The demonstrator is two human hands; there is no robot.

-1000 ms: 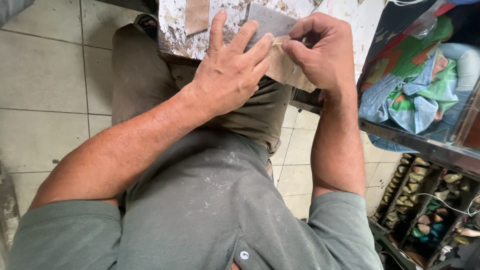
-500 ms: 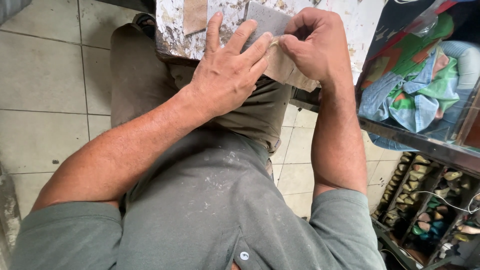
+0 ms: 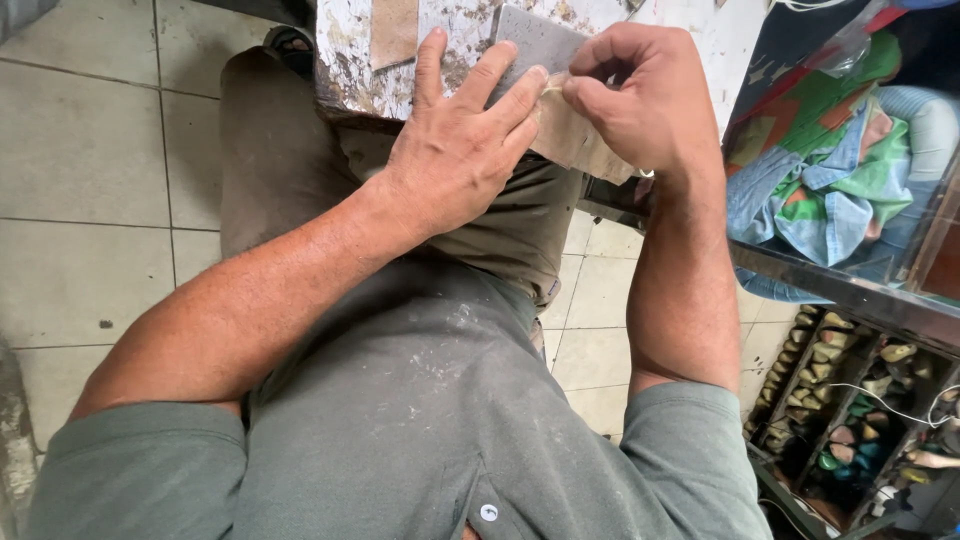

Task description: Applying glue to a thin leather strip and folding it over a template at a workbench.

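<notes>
Two hands working a tan sheet at the edge of a paint-stained tabletop

The left hand [image 3: 455,165] lies flat, fingers spread, pressing the tan sheet [image 3: 575,140] and a grey piece [image 3: 535,40] onto the tabletop [image 3: 345,50]. The right hand [image 3: 640,95] has its fingertips pinched shut on the sheet's edge, just beside the left fingertips. Judging by this, the sheet is only partly lifted or folded; most of it lies under and beyond the fingers, hanging over the lap
</notes>
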